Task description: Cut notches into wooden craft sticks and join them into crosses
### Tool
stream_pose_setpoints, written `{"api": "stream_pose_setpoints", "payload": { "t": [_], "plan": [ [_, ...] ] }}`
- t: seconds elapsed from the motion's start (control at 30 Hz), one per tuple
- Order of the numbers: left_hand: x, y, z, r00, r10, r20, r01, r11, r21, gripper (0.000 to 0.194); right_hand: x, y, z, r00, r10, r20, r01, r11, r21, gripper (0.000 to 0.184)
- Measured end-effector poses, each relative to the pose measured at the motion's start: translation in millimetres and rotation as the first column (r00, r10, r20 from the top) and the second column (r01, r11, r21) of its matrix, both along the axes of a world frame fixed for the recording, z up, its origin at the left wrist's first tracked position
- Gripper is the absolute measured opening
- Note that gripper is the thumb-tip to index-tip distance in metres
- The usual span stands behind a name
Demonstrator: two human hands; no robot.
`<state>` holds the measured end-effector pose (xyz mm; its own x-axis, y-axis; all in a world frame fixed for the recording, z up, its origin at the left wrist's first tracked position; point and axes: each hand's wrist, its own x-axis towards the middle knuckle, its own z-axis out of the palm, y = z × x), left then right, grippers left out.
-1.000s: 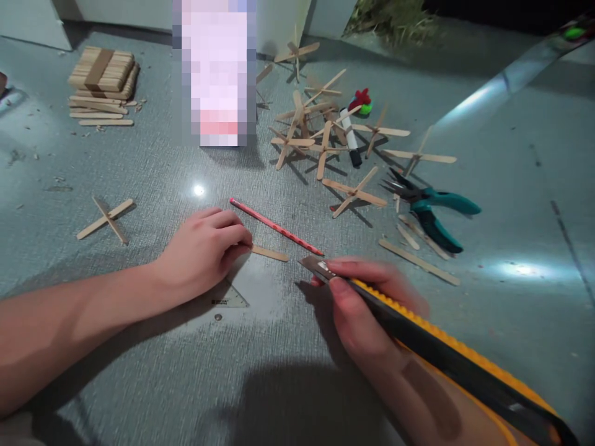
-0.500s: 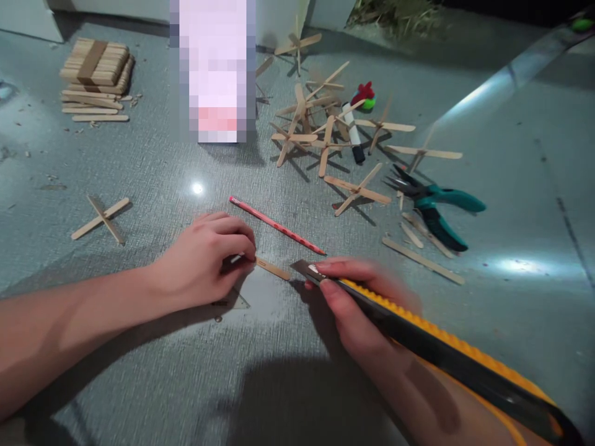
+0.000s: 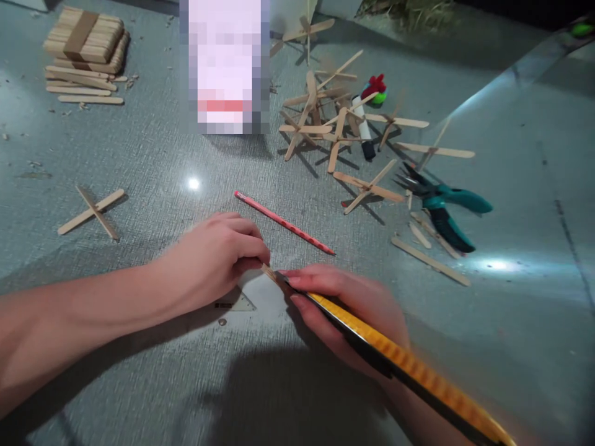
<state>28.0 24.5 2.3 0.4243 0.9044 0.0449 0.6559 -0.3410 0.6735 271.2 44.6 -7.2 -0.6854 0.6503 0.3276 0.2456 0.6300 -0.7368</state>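
My left hand [image 3: 227,248] pinches a wooden craft stick [image 3: 268,271], whose free end points right. In my right hand [image 3: 344,303] is a yellow and black utility knife [image 3: 372,331], held near its front. The knife's short blade meets the end of the stick; how deep it goes cannot be seen. Below my left hand, a clear set square [image 3: 239,302] lies partly hidden. A pink pencil [image 3: 284,222] rests just beyond both hands.
Crossed craft sticks [image 3: 337,139] cluster at the upper right, with a white marker [image 3: 364,130] among them. Teal-handled pliers [image 3: 449,201] and loose sticks [image 3: 430,260] lie right. Stick bundles [image 3: 86,37] and a stick cross [image 3: 94,210] are left. A blurred-out object [image 3: 225,68] stands at the back.
My right hand has brought the knife left, so its blade now meets the stick. The knife has rolled to show more yellow. The view has shifted slightly.
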Motion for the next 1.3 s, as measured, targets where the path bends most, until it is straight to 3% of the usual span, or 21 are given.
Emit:
{"api": "stream_pose_setpoints", "payload": {
  "t": [0.43,1.13,1.3],
  "plan": [
    [3.6,4.6,-2.0,0.997,0.029,0.069,-0.025,0.998,-0.062,0.023,-5.3,-0.2,-0.3,0.999,0.015,0.046,-0.017,0.999,0.044,0.021],
    [4.3,7.2,-3.5,1.0,0.002,-0.006,-0.002,0.996,-0.086,0.023,-5.5,-5.9,2.4,0.997,0.006,0.082,-0.011,0.999,0.053,0.031],
    [6.0,8.3,-3.0,1.0,-0.007,-0.029,0.005,0.997,-0.075,0.022,-7.4,-6.8,5.1,0.996,0.02,0.087,-0.026,0.997,0.067,0.025]
  ]
}}
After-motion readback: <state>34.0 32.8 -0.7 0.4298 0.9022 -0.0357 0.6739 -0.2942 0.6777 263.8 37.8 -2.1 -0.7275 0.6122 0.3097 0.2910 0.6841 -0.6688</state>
